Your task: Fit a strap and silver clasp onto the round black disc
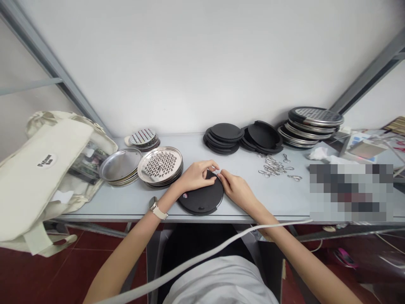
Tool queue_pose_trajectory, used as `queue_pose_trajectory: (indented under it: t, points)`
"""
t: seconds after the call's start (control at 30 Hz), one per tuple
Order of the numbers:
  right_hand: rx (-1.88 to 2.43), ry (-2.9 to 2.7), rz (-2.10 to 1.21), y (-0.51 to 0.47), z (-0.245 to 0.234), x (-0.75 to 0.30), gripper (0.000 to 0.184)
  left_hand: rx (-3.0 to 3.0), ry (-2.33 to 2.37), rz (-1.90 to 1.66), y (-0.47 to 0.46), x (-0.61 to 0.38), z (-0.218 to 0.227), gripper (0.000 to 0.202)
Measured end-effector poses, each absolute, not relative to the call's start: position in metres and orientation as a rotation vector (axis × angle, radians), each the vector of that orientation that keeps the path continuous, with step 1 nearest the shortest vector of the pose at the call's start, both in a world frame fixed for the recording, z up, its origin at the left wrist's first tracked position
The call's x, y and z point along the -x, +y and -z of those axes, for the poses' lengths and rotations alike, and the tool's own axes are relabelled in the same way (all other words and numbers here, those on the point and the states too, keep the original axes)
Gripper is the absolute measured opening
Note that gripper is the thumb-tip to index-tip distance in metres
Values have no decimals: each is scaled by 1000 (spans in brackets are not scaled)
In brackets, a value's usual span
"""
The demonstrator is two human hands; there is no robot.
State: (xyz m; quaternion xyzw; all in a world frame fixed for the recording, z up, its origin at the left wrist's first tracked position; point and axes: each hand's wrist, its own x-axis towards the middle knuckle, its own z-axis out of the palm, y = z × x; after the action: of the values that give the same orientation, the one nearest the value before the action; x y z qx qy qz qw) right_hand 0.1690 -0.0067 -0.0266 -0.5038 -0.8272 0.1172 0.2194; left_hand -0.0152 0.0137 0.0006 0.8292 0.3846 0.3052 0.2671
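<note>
A round black plastic base (pixel 202 198) lies flat near the front edge of the table, with a small slot and a pale pinkish spot on its face. Over its far edge, my left hand (pixel 199 176) is curled, thumb and fingertips drawn in toward the rim. Opposite it, my right hand (pixel 236 190) pinches at the far right of the same rim. A small pale or silvery bit shows between the fingertips; it is too small and too covered to name. To the right lies a loose pile of metal wire clips (pixel 274 165).
Left of my hands stand stacked grater discs (pixel 160 164), metal trays (pixel 122 164) and smaller slotted discs (pixel 143 137). Behind are black bases (pixel 227 133) and black rings (pixel 264 135). Assembled graters (pixel 311 128) rise at back right. A cream bag (pixel 47 164) leans far left; a white cable (pixel 202 256) crosses my lap.
</note>
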Motion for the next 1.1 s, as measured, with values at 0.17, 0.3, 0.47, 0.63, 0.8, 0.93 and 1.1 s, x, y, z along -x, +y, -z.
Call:
queue_pose_trajectory:
  t: [0.17, 0.3, 0.47, 0.63, 0.8, 0.93, 1.1]
  points:
    - [1375, -2219, -354, -8, 27, -171, 24, -2206, 1022, -813, 12, 15, -3, 25]
    - [1352, -2139, -375, -8, 27, -173, 26, -2219, 1023, -766, 12, 15, -2, 27]
    - [1339, -2214, -367, -7, 28, -172, 25, -2307, 989, -795, 12, 15, 0, 25]
    - [1349, -2320, -300, -5, 30, -169, 25, -2348, 1009, -798, 12, 16, 0, 25]
    - [1414, -2364, -229, -4, 30, -168, 25, -2331, 1039, -825, 13, 15, 0, 25]
    - [1432, -2371, -214, -5, 29, -168, 23, -2309, 1051, -835, 12, 15, -1, 26]
    - [1421, -2363, -226, -6, 29, -168, 24, -2271, 1087, -807, 11, 15, -3, 27]
